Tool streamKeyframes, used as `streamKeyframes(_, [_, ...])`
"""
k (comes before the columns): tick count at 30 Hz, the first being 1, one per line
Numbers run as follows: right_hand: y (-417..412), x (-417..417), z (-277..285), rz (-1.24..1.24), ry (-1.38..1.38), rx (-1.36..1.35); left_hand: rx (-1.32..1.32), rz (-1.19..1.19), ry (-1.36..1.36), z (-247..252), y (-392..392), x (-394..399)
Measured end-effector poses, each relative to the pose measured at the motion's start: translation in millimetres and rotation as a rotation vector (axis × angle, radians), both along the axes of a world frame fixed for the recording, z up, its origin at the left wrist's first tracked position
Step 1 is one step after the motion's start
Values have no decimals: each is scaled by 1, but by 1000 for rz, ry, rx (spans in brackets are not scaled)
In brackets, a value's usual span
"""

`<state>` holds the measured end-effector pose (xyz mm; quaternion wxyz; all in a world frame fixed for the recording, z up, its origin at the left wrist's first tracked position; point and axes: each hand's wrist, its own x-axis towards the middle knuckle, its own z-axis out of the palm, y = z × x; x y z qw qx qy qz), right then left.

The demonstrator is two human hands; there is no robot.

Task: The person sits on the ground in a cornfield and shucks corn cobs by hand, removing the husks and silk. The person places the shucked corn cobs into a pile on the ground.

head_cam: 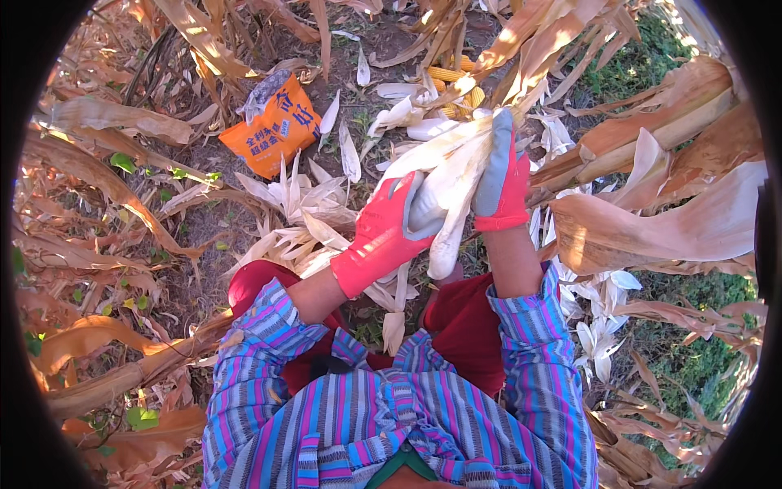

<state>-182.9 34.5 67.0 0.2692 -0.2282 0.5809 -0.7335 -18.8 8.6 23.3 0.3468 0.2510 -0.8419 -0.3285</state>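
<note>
An ear of corn in its pale dry husk (449,168) slants across the space in front of my knees. My left hand (391,226), in a red glove with a grey palm, grips the lower part of the ear. Loose husk leaves hang down beside that hand. My right hand (502,177), gloved alike, holds the husk near the ear's far end, its fingers pointing away from me. The kernels of this ear are hidden. Just beyond the hands, several bare yellow corn cobs (446,74) lie on the ground, partly covered by leaves.
Stripped husks (305,238) are strewn on the ground left of my hands, and more white husks (602,336) lie to the right. An orange plastic bag (272,131) with printed writing lies at the far left. Dry corn stalks (635,140) lean in from both sides.
</note>
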Motion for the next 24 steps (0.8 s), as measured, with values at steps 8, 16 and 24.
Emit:
streamKeyframes(8, [-8, 14, 8, 432, -442, -333, 607, -310, 65, 1, -22, 11])
streamKeyframes(16, [-3, 3, 2, 632, -399, -302, 1906, -1121, 539, 20, -23, 26])
streamKeyframes(24, [12, 5, 11, 624, -202, -40, 1695, -895, 409, 27, -28, 35])
